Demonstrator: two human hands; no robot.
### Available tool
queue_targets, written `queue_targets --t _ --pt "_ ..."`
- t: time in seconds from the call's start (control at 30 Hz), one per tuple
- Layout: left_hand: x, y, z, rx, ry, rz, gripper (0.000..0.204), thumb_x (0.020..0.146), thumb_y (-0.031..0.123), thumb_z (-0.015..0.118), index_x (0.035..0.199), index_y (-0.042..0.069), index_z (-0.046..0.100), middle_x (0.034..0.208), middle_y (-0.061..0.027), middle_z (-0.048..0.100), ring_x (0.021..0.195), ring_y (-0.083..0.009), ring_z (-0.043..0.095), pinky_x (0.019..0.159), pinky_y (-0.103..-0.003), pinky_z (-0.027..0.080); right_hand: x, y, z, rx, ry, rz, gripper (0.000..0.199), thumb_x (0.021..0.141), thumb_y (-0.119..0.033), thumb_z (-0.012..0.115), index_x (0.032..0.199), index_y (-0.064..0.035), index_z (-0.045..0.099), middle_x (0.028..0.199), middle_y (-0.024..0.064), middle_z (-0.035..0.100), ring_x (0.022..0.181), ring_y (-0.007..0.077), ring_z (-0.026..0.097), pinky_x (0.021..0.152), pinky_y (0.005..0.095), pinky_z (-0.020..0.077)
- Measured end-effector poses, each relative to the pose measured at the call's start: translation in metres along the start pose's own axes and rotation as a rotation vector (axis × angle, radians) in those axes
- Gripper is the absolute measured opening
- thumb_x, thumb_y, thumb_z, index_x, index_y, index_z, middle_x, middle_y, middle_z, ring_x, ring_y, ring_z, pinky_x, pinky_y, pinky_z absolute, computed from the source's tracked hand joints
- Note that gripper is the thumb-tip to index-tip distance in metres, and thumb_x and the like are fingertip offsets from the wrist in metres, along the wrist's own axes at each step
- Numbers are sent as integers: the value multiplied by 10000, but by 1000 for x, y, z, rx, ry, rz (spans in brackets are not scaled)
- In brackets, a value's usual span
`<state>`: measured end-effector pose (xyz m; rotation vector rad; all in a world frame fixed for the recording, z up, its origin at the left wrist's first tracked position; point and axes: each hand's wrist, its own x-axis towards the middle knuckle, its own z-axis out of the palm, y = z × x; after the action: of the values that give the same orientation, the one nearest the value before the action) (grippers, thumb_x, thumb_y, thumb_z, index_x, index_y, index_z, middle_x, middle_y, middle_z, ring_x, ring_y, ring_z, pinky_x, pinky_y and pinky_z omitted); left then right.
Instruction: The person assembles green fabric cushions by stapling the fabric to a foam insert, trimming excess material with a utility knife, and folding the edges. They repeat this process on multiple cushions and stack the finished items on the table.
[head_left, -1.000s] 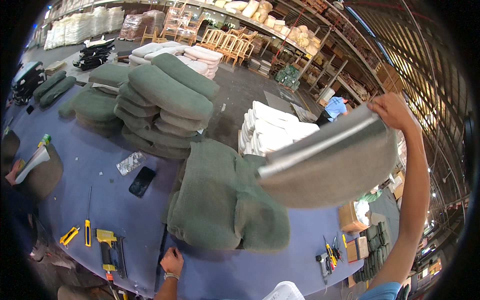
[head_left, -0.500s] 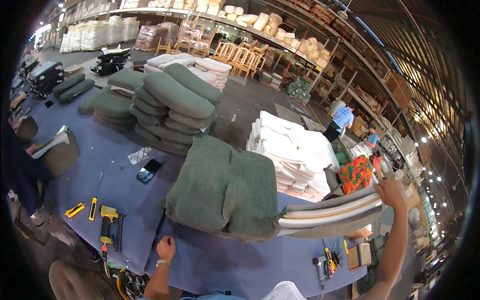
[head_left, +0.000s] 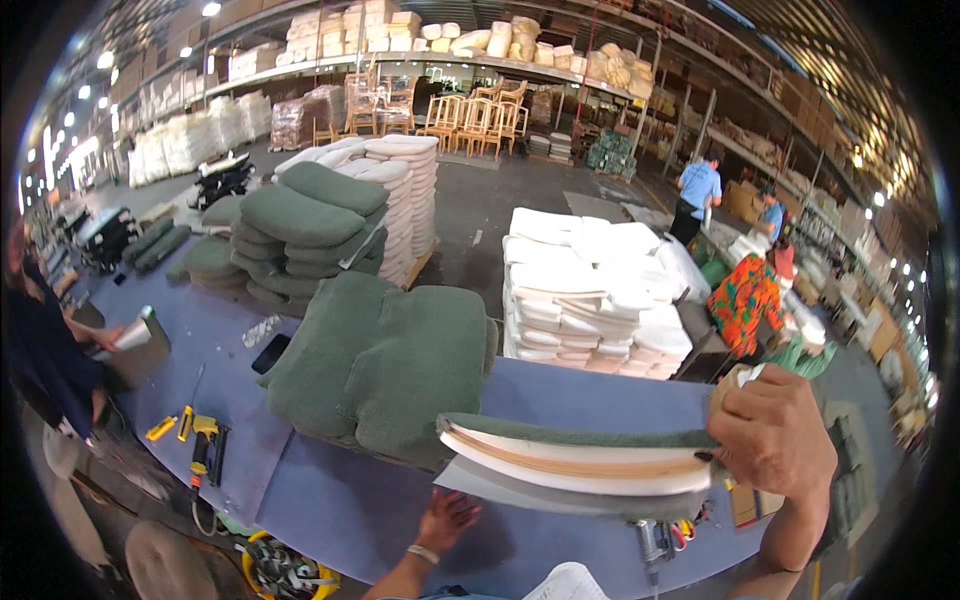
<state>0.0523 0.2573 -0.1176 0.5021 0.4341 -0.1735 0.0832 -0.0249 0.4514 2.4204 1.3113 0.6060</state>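
Note:
A curved seat cushion (head_left: 570, 462) is held up over the near side of the table, its open edge facing me. Green fabric runs along its top, with white foam and a tan board layer between, and grey cloth hangs below. My right hand (head_left: 775, 430) grips its right end, the fingers wrapped over the corner. Below the cushion's left end, my left hand (head_left: 450, 515) is over the blue tabletop with fingers spread and nothing in it. Just beyond lie green upholstered cushions (head_left: 420, 355) side by side on the table.
On the left lie a yellow-and-black staple gun (head_left: 205, 445), a yellow cutter (head_left: 161, 428) and a phone (head_left: 270, 353). Another staple gun (head_left: 655, 540) is near the right edge. Stacked green cushions (head_left: 310, 215) and white foam pads (head_left: 570, 300) stand behind. Other people (head_left: 745, 300) work nearby.
My right hand has brought the cushion left and nearer, away from the green cushions. My left hand has moved right and its fingers have spread. The view has turned.

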Motion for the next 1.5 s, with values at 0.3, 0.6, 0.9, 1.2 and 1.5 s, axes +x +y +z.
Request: queue_targets --t 0.3,0.6,0.9,1.2,1.5 --pt "-4 -22 161 -173 -11 23 611 994 552 460 1305 43 594 1176 -129 665 1077 -327 666 1039 -527 499 -107 24 69 358 -48 -40 198 770 -250 769 780 -162 591 704 -21 506 640 184 580 614 368 440" --pt "-73 122 156 808 135 837 646 1018 565 444 1366 34 565 1281 -165 646 1157 -342 633 1053 -523 488 -218 5 182 1430 345 322 362 949 -353 702 761 -57 614 726 120 562 657 286 554 647 406 443" --pt "-19 100 241 1175 -298 1245 524 1054 447 395 1135 -12 634 1041 -157 671 971 -330 641 901 -451 503 -302 -228 356 1616 547 1461 338 1053 -289 620 1190 3 724 1136 61 734 1072 152 631 991 332 505" --pt "-80 -8 327 1265 -417 1175 462 1091 268 439 893 -48 711 831 -143 707 721 -263 610 697 -388 473 -277 -228 233 1411 702 1464 371 1072 -314 582 1285 -27 679 1233 103 706 1139 167 629 1014 346 494" --pt "-108 -48 355 1324 -477 1221 388 1077 231 483 916 -26 725 789 -124 697 684 -243 636 643 -371 481 -217 -151 134 635 700 921 449 933 -293 731 1286 -25 662 1358 202 636 1235 361 621 1038 424 498"
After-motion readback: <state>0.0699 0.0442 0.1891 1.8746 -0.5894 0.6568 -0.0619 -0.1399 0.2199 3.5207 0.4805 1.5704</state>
